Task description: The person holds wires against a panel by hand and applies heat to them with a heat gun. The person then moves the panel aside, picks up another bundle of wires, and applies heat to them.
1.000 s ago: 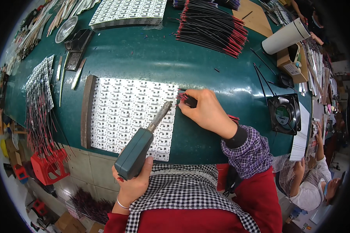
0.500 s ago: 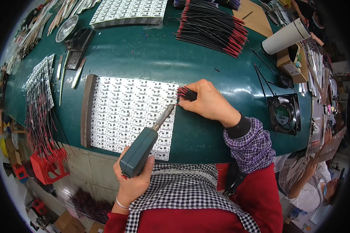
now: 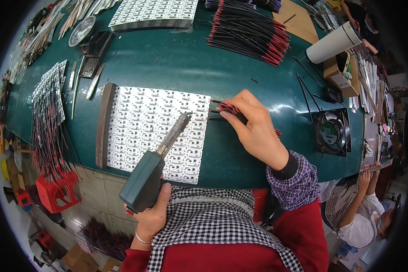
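Observation:
My left hand [image 3: 153, 218] is closed around the handle of a dark green soldering gun [image 3: 143, 181]. Its metal tip is over a white sheet of small circuit boards [image 3: 145, 133], a little in from the right edge. Beyond that edge, my right hand [image 3: 260, 129] pinches a bundle of short black wires with red ends [image 3: 229, 108]. A few wires [image 3: 216, 119] run from the sheet's right edge toward my fingers; whether they are joined to the sheet I cannot tell. Along the sheet's left side lies a brown bar [image 3: 105, 127].
A stack of board sheets [image 3: 152, 16] and a pile of black-and-red wires [image 3: 249, 34] lie at the back. On the left are a black holder [image 3: 95, 54] and a wired sheet [image 3: 50, 95]. To the right are a fan [image 3: 331, 132] and a white cylinder [image 3: 333, 43]. Another person works at far right.
The soldering gun has drawn back left from the sheet's right edge, its tip now farther in. My right hand has shifted right, and wires now show between it and the edge.

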A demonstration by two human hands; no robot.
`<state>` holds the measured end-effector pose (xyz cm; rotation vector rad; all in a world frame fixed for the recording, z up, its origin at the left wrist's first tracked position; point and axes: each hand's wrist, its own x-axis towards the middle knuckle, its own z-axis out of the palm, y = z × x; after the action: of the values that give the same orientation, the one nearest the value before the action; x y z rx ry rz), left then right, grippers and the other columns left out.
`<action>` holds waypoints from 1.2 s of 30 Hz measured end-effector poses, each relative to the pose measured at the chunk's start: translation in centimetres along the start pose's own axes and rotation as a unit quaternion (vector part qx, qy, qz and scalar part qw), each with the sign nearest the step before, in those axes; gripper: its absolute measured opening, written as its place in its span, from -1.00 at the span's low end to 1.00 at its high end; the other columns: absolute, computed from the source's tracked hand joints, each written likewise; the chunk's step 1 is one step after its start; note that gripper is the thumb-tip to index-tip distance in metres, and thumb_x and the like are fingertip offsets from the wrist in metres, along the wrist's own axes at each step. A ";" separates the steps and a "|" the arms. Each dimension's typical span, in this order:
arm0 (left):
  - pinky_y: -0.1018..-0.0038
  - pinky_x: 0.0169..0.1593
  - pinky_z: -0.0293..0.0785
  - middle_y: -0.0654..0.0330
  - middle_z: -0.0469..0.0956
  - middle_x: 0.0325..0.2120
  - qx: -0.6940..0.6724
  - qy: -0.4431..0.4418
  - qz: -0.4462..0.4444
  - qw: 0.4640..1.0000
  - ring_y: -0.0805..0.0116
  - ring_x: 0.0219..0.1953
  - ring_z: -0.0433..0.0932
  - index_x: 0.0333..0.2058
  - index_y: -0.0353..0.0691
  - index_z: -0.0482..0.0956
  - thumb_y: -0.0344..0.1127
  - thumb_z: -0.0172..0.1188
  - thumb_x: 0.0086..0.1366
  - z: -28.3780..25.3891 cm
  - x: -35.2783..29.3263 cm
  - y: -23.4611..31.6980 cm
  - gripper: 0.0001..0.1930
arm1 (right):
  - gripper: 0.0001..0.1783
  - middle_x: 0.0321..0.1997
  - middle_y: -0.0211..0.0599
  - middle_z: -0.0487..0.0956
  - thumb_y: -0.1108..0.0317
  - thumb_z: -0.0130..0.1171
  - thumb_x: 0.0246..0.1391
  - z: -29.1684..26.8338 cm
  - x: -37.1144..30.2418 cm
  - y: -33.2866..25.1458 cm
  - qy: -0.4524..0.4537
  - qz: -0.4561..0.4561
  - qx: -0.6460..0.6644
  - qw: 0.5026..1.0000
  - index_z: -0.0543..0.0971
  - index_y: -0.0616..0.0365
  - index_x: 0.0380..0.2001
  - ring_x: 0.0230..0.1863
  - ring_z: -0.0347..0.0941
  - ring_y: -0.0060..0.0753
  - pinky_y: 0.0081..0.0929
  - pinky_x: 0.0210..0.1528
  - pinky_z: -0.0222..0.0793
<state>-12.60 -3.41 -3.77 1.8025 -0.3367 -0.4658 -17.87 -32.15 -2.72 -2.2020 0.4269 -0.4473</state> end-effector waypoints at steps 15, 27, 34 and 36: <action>0.55 -0.39 0.48 0.20 0.67 -0.46 0.012 0.024 -0.051 0.998 0.50 -0.48 0.58 -0.28 -0.39 0.66 -0.42 0.42 0.15 0.4 -0.2 1.1 -0.80 | -0.79 -0.39 0.04 0.57 0.50 0.31 -0.04 2.0 -1.0 0.0 -0.072 0.050 0.010 0.996 0.55 0.41 -0.34 -0.39 0.53 0.02 -0.22 -0.32 0.40; 0.60 -0.36 0.49 0.20 0.66 -0.43 -0.002 -0.012 0.010 1.000 0.55 -0.45 0.56 -0.26 -0.40 0.64 -0.50 0.40 0.11 0.9 0.2 0.9 -0.79 | -0.78 -0.50 0.11 0.57 0.45 0.27 -0.08 2.0 -0.6 0.0 -0.087 0.112 0.014 0.990 0.56 0.44 -0.42 -0.49 0.53 0.02 -0.22 -0.38 0.40; 0.62 -0.33 0.48 0.22 0.63 -0.39 0.002 -0.031 0.019 0.999 0.57 -0.41 0.54 -0.25 -0.42 0.61 -0.54 0.38 0.11 1.2 0.4 0.8 -0.79 | -0.78 -0.46 0.12 0.58 0.43 0.27 -0.08 2.1 -0.7 0.1 -0.078 0.087 0.008 0.993 0.57 0.43 -0.40 -0.43 0.54 0.11 -0.19 -0.34 0.41; 0.62 -0.34 0.47 0.22 0.62 -0.40 0.023 -0.041 0.016 0.999 0.58 -0.42 0.52 -0.25 -0.42 0.60 -0.54 0.37 0.12 1.0 0.5 1.0 -0.79 | -0.78 -0.45 0.12 0.58 0.43 0.27 -0.08 2.2 -0.7 0.1 -0.078 0.090 0.002 0.993 0.57 0.43 -0.40 -0.41 0.54 0.12 -0.18 -0.33 0.41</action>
<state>-12.61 -4.80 -3.13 1.8233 -0.4368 -0.5138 -17.52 -30.44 -4.20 -2.1523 0.5324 -0.1776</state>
